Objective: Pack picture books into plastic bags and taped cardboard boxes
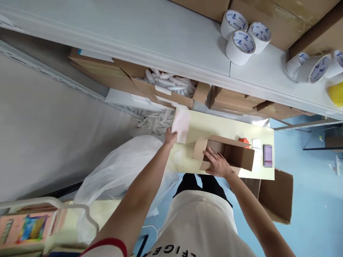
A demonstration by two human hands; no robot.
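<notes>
Cardboard box (235,157), right hand (217,165), left hand (170,137) gripping sheet (181,125) (tape (239,42) beyond)

The open box (235,157) fills the middle of the desk (214,125), flaps raised, with my right hand (218,165) lying flat on its near flap. It blocks my straight way to the far right corner, where an orange thing (243,140) sits. Bare top runs along the far edge behind the box, and between the box and the white packet (181,125) my left hand (170,137) pinches at the far left corner. Open cartons (128,76) under the shelf (160,39) wall off the far side, and a bulging plastic bag (120,167) crowds the left edge
</notes>
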